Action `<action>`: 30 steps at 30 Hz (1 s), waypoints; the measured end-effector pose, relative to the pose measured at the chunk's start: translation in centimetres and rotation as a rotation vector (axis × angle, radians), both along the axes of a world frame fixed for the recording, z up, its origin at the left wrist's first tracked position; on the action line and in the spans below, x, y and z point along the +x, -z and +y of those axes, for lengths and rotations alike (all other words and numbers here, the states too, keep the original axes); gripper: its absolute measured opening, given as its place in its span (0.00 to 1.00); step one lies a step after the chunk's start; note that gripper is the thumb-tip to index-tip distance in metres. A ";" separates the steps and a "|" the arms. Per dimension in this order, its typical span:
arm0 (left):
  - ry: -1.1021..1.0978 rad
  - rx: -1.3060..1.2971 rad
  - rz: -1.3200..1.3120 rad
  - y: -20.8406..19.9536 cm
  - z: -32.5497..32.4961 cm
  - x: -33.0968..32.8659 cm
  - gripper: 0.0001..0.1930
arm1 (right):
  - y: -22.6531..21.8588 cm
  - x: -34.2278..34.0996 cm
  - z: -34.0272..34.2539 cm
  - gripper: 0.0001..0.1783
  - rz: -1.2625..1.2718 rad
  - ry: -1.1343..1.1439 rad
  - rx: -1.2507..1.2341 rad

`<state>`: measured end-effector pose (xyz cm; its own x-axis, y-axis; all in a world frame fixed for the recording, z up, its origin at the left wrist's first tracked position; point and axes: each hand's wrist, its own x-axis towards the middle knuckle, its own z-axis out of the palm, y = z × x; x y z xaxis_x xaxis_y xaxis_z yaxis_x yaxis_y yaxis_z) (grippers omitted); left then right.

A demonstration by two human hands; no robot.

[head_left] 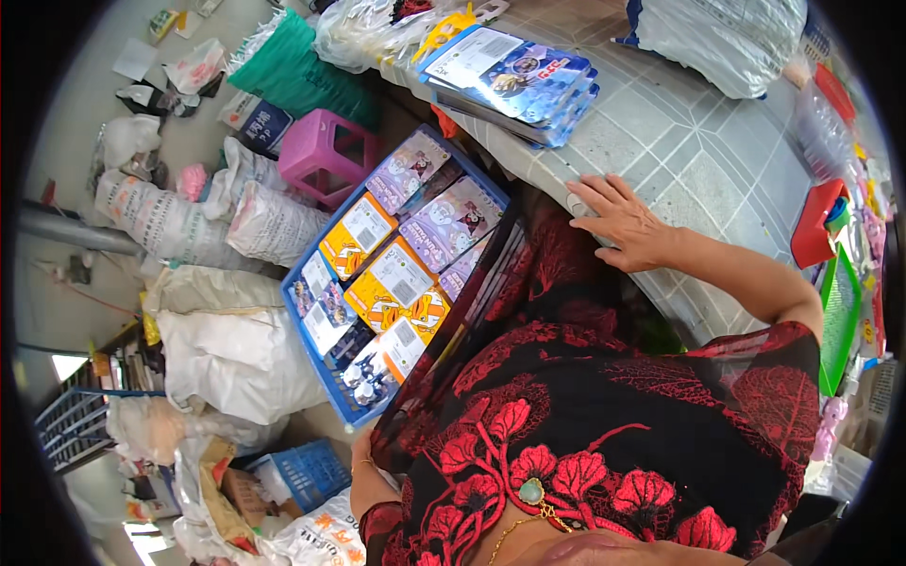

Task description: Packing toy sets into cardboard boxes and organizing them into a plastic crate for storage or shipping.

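My right hand rests on the edge of a table covered in grey tile-patterned sheet. Its fingers are spread and hold nothing. Beyond it, a stack of blue printed cards lies on the table. Of my left arm, only a short stretch shows at the lower edge, beside my black and red clothing; the left hand is hidden. To my left, a blue plastic crate holds several stacks of printed packs, some purple, some yellow with a duck picture.
A pink stool stands past the crate, beside a green sack. Stuffed white sacks crowd the floor at left. A silver plastic bag sits on the table's far side; a red container and green tray line the right.
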<state>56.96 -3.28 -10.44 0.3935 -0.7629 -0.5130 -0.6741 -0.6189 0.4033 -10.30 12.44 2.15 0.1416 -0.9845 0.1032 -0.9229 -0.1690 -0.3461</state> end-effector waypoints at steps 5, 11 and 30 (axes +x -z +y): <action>-0.194 -0.032 0.068 -5.3 5.6 2.1 0.22 | 1.6 -0.4 -0.6 0.24 -0.014 -0.094 -0.077; -0.404 -0.136 0.107 -10.4 10.7 3.6 0.15 | 3.0 -1.2 -2.5 0.16 0.210 -0.705 0.077; 0.301 -0.785 -0.780 -25.2 14.7 -19.2 0.25 | 5.4 -0.6 -3.2 0.14 0.392 -0.731 0.000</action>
